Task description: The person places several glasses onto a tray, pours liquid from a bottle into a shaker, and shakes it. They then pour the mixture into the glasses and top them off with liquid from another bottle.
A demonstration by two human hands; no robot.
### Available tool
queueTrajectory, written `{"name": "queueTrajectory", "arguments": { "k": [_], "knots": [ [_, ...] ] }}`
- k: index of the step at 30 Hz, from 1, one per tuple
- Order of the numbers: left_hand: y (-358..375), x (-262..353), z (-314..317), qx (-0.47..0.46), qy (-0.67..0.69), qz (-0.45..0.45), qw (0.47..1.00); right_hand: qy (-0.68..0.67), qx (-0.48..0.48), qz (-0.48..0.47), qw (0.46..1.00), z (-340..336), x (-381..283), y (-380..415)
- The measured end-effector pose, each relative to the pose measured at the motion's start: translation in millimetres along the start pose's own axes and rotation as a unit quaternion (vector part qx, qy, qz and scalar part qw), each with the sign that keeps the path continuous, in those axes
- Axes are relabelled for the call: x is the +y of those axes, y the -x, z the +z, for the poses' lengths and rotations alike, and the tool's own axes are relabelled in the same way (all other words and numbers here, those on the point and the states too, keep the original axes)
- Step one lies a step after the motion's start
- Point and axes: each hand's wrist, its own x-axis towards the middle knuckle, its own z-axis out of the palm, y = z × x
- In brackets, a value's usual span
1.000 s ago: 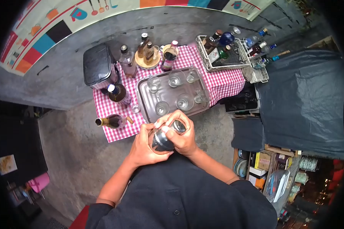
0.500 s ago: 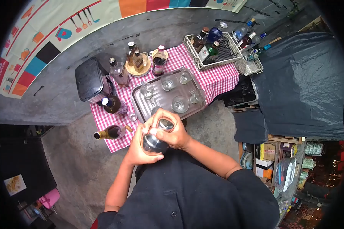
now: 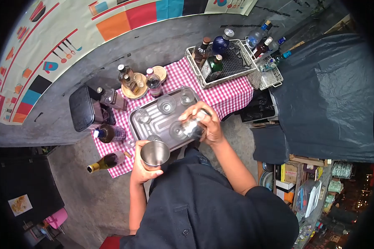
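Observation:
In my left hand [image 3: 141, 168] is an open metal cocktail shaker cup [image 3: 155, 153], its mouth facing up towards me; the inside looks bare metal. My right hand [image 3: 212, 126] grips the shaker top [image 3: 193, 129], blurred by motion, apart from the cup and to its right. Beyond both hands lies a brown serving tray [image 3: 170, 88] with several clear glasses, among them one glass [image 3: 166, 104] near its middle and another glass [image 3: 143, 116] at its left. The right hand and shaker top partly cover the tray's right side.
A checked cloth [image 3: 176, 70] covers the table. Left of the tray stand a dark bin [image 3: 82, 108], a blue-capped bottle [image 3: 110, 134] and a gold-necked bottle [image 3: 106, 162]. Bottles sit in a wire basket [image 3: 224, 79] at the back right.
The shaker has come apart: its top has moved right and up in my right hand, while the cup stays in my left. The view has shifted, with the table turned slightly.

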Motion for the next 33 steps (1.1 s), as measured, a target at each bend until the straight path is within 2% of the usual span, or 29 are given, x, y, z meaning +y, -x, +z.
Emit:
{"name": "queueTrajectory", "arguments": {
  "k": [3, 5, 7, 9, 11, 14, 15, 16, 17, 20, 23, 25, 27, 29, 31, 33],
  "knots": [
    [-18, 7, 21, 0.062, -0.049, -0.025, 0.996, 0.272, 0.051, -0.034, 0.960, -79, -12, -6],
    [-27, -2, 29, 0.071, -0.079, -0.024, 0.994, 0.253, 0.089, 0.017, 0.963, -134, -9, -8],
    [-39, -5, 42, 0.101, -0.077, -0.063, 0.990, 0.245, 0.096, 0.063, 0.963, -196, 5, -13],
    [-48, -10, 54, 0.114, -0.097, -0.050, 0.987, 0.341, 0.089, 0.087, 0.932, -259, 24, -19],
    [-56, -13, 65, 0.135, -0.073, -0.061, 0.986, 0.543, 0.109, 0.113, 0.825, -280, 32, -33],
    [-61, -17, 86, 0.163, -0.094, -0.060, 0.980, 0.620, 0.105, 0.124, 0.768, -287, 30, -54],
    [-63, -17, 93, 0.175, -0.087, -0.063, 0.979, 0.616, 0.100, 0.127, 0.771, -299, 36, -58],
    [-62, -22, 96, 0.180, -0.157, -0.034, 0.970, 0.606, 0.094, 0.112, 0.782, -310, 42, -60],
    [-63, -19, 106, 0.204, -0.127, -0.060, 0.969, 0.594, 0.085, 0.096, 0.794, -321, 48, -64],
    [-56, -32, 114, 0.240, -0.242, -0.046, 0.939, 0.633, 0.051, 0.089, 0.767, -330, 49, -64],
    [-54, -38, 119, 0.243, -0.274, -0.059, 0.929, 0.611, 0.013, 0.116, 0.783, -333, 42, -66],
    [-52, -47, 118, 0.231, -0.292, -0.067, 0.926, 0.600, -0.030, 0.098, 0.793, -353, 46, -68],
    [-52, -47, 119, 0.224, -0.332, -0.070, 0.914, 0.641, -0.019, 0.131, 0.756, -350, 31, -68],
    [-51, -41, 122, 0.239, -0.329, -0.071, 0.911, 0.699, -0.061, 0.067, 0.709, -361, 19, -59],
    [-48, -35, 123, 0.245, -0.326, -0.076, 0.910, 0.569, -0.016, 0.227, 0.791, -296, -22, -56],
    [-44, -32, 120, 0.231, -0.355, -0.033, 0.906, 0.500, -0.075, 0.205, 0.838, -260, -28, -43]
  ]
}}
